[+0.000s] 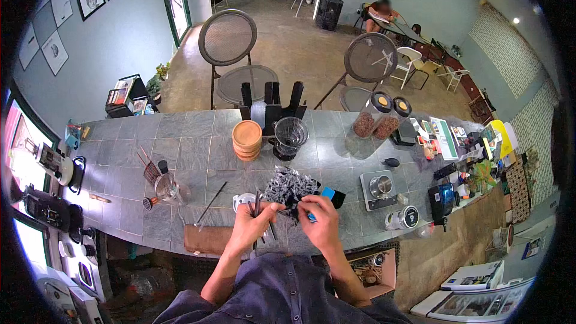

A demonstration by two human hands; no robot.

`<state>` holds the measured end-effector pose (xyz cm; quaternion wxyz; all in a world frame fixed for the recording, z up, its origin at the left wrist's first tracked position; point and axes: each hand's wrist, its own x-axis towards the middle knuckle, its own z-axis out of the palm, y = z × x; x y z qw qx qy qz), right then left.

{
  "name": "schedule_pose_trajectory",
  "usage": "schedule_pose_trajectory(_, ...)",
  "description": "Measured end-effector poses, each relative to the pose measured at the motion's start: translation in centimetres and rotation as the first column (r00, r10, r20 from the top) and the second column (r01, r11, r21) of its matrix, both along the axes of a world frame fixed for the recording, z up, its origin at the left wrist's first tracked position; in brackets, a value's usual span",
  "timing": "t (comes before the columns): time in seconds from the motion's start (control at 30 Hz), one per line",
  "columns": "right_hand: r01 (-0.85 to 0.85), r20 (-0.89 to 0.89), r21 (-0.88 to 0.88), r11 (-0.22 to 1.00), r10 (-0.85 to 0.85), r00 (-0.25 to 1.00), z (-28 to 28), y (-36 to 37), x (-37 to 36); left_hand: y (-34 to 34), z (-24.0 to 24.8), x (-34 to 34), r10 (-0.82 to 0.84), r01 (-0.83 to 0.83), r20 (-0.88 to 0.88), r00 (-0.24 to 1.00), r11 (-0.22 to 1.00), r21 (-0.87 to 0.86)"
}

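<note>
At two hands (255,223) (320,222) sits one shaggy bundle (289,187).

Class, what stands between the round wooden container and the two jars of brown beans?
The head view shows a clear, dark-based conical vessel, then bare grey tiles.

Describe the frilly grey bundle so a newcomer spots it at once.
On the tiled counter, look between the ribbed coffee dripper and the person's left hand and right hand. The frilly bundle is just beyond the hands. Its shaggy grey-and-black strips set it apart from the smooth round wooden stack nearby.
</note>
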<state>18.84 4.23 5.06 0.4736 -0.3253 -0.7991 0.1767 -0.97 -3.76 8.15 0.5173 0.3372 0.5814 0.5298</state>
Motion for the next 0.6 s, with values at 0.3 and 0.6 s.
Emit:
schedule_pose_trajectory(0.3, -0.090, -0.159, -0.317, 0.944, 0.041, 0.986, 5.0, -1.3, -0.4, 0.2, -0.3, 0.4, -0.244, 0.247, 0.046, 0.969, 0.968, -0.056)
schedule_pose_trajectory(0.6, -0.303, -0.255, -0.492, 0.816, 0.198, 0.947, 5.6, -0.2, -0.6, 0.2, 0.1, 1.1, -0.434, 0.429, -0.183, 0.882, 0.901, -0.067)
